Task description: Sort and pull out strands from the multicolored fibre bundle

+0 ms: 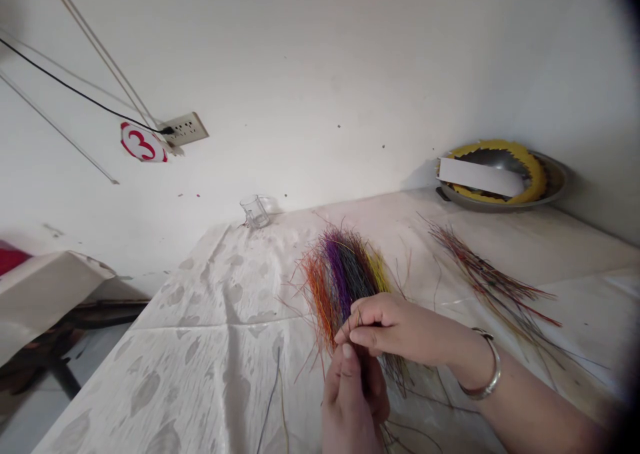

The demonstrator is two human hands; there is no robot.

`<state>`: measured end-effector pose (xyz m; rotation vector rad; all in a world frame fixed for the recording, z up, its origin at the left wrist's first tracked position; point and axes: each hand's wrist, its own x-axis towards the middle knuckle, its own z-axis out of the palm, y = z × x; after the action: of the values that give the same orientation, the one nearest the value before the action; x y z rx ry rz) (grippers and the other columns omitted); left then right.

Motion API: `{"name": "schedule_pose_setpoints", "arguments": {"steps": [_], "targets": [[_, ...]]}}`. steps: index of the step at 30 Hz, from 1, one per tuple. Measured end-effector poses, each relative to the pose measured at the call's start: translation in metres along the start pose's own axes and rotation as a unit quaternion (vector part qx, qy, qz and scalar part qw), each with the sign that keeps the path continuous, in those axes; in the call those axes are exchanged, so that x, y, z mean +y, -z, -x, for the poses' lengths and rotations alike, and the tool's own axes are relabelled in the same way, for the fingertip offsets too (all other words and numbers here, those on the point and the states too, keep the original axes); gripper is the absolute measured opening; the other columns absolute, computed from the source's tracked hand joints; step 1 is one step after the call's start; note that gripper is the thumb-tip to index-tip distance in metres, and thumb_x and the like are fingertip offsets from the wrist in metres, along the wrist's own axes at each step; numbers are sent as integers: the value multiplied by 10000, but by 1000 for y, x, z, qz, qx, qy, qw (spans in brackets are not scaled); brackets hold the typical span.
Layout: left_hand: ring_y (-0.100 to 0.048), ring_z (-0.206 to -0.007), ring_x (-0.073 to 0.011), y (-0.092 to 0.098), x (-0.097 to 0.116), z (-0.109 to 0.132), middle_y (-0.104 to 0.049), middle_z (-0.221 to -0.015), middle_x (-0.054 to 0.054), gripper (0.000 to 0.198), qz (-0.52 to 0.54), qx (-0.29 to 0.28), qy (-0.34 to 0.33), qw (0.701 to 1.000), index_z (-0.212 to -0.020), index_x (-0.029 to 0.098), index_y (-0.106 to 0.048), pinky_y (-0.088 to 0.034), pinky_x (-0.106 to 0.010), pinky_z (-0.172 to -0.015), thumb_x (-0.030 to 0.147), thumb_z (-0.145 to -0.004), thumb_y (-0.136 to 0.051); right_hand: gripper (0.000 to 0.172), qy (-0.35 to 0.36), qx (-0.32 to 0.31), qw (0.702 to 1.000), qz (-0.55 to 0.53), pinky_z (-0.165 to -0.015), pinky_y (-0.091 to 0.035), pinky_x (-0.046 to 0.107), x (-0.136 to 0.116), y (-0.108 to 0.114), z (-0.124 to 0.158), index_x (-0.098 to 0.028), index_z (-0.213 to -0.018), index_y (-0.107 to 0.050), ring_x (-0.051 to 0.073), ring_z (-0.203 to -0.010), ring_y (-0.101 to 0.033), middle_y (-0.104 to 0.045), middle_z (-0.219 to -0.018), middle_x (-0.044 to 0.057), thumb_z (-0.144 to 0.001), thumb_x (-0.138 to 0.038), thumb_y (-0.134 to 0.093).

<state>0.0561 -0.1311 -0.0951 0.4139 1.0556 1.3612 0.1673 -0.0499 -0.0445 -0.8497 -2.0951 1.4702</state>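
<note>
My left hand (pixel 353 394) is closed in a pinch, thumb on top, around thin dark strands whose loose ends trail out below it. Just above, my right hand (pixel 383 324) pinches the same strands between thumb and fingers, with a silvery bangle (pixel 487 364) on its wrist. Whether the strands are wire or thread cannot be told. Right behind both hands lies a thick pile of coloured strands (pixel 345 267), in bands of orange, purple, dark grey and yellow. My hands hide its near end.
A looser bundle of mixed strands (pixel 490 274) lies at the right. Two single strands (pixel 279 401) rest on the patterned tablecloth (pixel 200 374). Against the wall stand a clear glass mug (pixel 255 212) and a metal basin (pixel 555 181) holding a yellow ring (pixel 535 174) and a white strip (pixel 480 176).
</note>
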Motion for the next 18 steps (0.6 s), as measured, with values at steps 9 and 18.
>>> {"name": "schedule_pose_setpoints", "arguments": {"steps": [9,18], "targets": [[-132,-384,-33,1,-1,-5,-299,-432,118,509,-36,-19,-8,999,-749,168,-593,-98,-181,-362,641,-609,-717,214,-13,-25,998,-52,-526,-427,200,8,-1,-1,-123,-888,-736,88,-537,-542,-626,-717,22,-858,-238,-559],[-115,-368,-30,1,-1,-4,-280,-410,118,517,-45,-44,-12,998,-645,181,-538,-95,-181,-349,672,-610,-693,309,0,-26,996,-86,-524,-413,200,11,-1,0,-128,-946,-739,85,-534,-526,-588,-668,9,-919,-332,-509]]}}
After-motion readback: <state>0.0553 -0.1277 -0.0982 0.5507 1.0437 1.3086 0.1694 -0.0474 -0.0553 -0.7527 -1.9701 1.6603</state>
